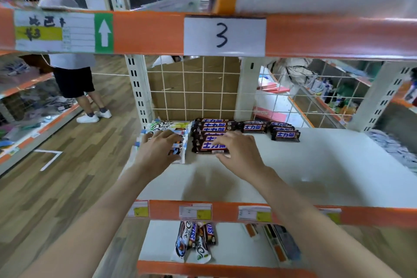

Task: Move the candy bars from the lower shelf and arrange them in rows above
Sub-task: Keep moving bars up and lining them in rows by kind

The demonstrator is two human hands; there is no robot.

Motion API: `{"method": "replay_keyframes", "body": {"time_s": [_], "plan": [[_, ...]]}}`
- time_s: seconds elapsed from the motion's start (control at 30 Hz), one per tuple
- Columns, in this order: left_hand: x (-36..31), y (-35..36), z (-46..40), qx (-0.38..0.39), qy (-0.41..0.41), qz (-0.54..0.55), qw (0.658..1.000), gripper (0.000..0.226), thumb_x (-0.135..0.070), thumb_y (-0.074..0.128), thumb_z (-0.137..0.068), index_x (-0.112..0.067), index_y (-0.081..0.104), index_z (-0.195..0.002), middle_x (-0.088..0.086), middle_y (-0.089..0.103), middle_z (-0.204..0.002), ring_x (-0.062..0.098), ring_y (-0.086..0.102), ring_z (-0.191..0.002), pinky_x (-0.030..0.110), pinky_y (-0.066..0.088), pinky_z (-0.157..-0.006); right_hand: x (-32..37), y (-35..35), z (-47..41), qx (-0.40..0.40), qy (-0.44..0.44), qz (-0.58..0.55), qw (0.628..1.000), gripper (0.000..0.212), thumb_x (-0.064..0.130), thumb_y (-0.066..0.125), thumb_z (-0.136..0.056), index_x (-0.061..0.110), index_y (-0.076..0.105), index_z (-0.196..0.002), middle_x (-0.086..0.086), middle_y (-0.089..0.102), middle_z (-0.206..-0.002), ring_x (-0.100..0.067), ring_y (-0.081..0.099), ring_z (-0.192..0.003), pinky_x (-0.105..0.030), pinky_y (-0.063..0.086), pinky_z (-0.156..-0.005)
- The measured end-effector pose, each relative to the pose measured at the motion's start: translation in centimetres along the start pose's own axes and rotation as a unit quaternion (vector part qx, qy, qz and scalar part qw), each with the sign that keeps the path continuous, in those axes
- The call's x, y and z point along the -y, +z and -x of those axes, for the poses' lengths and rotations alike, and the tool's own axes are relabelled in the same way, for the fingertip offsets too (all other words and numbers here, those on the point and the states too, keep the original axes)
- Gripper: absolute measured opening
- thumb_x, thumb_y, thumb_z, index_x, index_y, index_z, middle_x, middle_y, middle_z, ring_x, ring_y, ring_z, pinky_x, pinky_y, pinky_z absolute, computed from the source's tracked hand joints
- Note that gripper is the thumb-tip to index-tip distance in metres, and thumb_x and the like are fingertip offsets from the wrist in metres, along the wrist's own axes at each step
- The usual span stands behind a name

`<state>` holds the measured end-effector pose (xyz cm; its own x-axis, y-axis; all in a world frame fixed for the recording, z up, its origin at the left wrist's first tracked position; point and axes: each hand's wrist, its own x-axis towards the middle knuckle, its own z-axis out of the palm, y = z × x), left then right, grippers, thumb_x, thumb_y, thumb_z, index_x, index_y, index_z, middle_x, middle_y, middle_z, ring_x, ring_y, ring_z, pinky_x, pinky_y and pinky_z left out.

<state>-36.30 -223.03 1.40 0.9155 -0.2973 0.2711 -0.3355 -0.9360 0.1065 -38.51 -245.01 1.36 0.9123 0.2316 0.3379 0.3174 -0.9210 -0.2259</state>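
Left hand [158,150]: fingers spread flat on white bars [168,134] at shelf's [316,165] left edge
Right hand [237,153]: fingers loosely curved, touching front brown bar [208,147]
Room: shelf bare rightwards
Lower shelf [228,241]: few bars [194,240] left

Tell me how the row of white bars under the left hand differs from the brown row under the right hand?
The white row has pale wrappers; the brown row is dark with blue lettering. The white row sits at the shelf's left edge, the brown one beside it. Both run front to back, a hand on each.
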Motion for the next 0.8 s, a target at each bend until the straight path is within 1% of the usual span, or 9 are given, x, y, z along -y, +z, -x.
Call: {"method": "replay_keyframes", "body": {"time_s": [0.13,0.2,0.27,0.33,0.4,0.5,0.6,0.67,0.8], "plan": [[-3.4,-0.1,-0.3,-0.012,0.028,0.007,1.000,0.046,-0.031,0.061,-0.086,-0.029,0.049,-0.131,-0.006,0.047,-0.135,0.017,0.037,-0.128,0.038,0.024,-0.101,-2.1,-2.1,2.4,-0.005,0.033,0.021,0.999,0.032,0.030,0.060,-0.088,0.028,0.059,-0.119,0.007,0.059,-0.116,-0.015,0.049,-0.115,-0.035,0.032,-0.092],[-5.3,-0.1,-0.3,-0.002,0.042,0.016,0.999,0.046,-0.033,0.060,-0.088,-0.028,0.047,-0.132,-0.006,0.046,-0.135,0.017,0.038,-0.128,0.038,0.024,-0.100,-3.3,-3.3,3.9,-0.004,0.051,0.040,0.998,0.034,0.031,0.058,-0.089,0.029,0.056,-0.122,0.009,0.056,-0.122,-0.014,0.046,-0.120,-0.035,0.031,-0.095],[-7.3,0.1,-0.1,0.007,0.057,0.016,0.998,0.046,-0.035,0.059,-0.088,-0.028,0.046,-0.132,-0.007,0.044,-0.137,0.018,0.037,-0.128,0.040,0.025,-0.101,-4.4,-4.2,5.5,0.003,0.066,0.050,0.997,0.033,0.033,0.056,-0.090,0.030,0.055,-0.123,0.009,0.055,-0.123,-0.013,0.045,-0.121,-0.034,0.029,-0.097],[-9.3,0.2,0.1,0.007,0.064,0.015,0.998,0.046,-0.036,0.058,-0.089,-0.029,0.045,-0.132,-0.008,0.043,-0.138,0.016,0.036,-0.129,0.041,0.028,-0.103,-5.4,-5.0,7.2,-0.003,0.080,0.050,0.996,0.032,0.032,0.056,-0.089,0.029,0.055,-0.121,0.008,0.055,-0.119,-0.013,0.044,-0.120,-0.032,0.027,-0.097],[-11.1,0.3,0.4,0.002,0.064,0.021,0.998,0.045,-0.035,0.058,-0.090,-0.029,0.045,-0.133,-0.007,0.044,-0.138,0.016,0.037,-0.129,0.039,0.030,-0.103,-6.4,-5.8,8.9,-0.009,0.094,0.051,0.994,0.032,0.032,0.057,-0.089,0.029,0.056,-0.121,0.009,0.057,-0.118,-0.014,0.045,-0.121,-0.031,0.026,-0.096],[-13.7,0.6,1.1,0.008,0.076,0.031,0.997,0.046,-0.037,0.057,-0.090,-0.029,0.045,-0.133,-0.006,0.045,-0.137,0.016,0.038,-0.129,0.038,0.030,-0.103,-7.9,-6.9,11.1,0.006,0.115,0.067,0.991,0.034,0.033,0.056,-0.089,0.031,0.055,-0.123,0.009,0.056,-0.121,-0.015,0.045,-0.120,-0.032,0.029,-0.094],[-16.0,0.9,1.9,0.008,0.086,0.055,0.995,0.043,-0.039,0.057,-0.089,-0.030,0.047,-0.130,-0.007,0.048,-0.133,0.015,0.044,-0.124,0.036,0.034,-0.099,-9.0,-7.9,13.1,0.020,0.131,0.083,0.988,0.034,0.034,0.055,-0.089,0.033,0.053,-0.124,0.008,0.055,-0.124,-0.015,0.046,-0.120,-0.034,0.032,-0.092],[-17.6,1.1,2.6,0.008,0.093,0.067,0.993,0.042,-0.039,0.057,-0.089,-0.029,0.049,-0.129,-0.007,0.048,-0.133,0.015,0.045,-0.122,0.035,0.035,-0.099,-9.7,-8.6,14.6,0.024,0.139,0.087,0.986,0.035,0.033,0.055,-0.090,0.033,0.053,-0.124,0.007,0.054,-0.126,-0.017,0.046,-0.120,-0.035,0.033,-0.092],[-20.7,1.5,4.2,0.022,0.104,0.075,0.991,0.041,-0.038,0.052,-0.091,-0.031,0.046,-0.131,-0.007,0.045,-0.136,0.014,0.040,-0.127,0.035,0.033,-0.099,-10.8,-9.5,17.6,0.012,0.152,0.085,0.985,0.034,0.032,0.058,-0.089,0.031,0.055,-0.123,0.006,0.055,-0.125,-0.019,0.047,-0.118,-0.035,0.034,-0.091]]}}
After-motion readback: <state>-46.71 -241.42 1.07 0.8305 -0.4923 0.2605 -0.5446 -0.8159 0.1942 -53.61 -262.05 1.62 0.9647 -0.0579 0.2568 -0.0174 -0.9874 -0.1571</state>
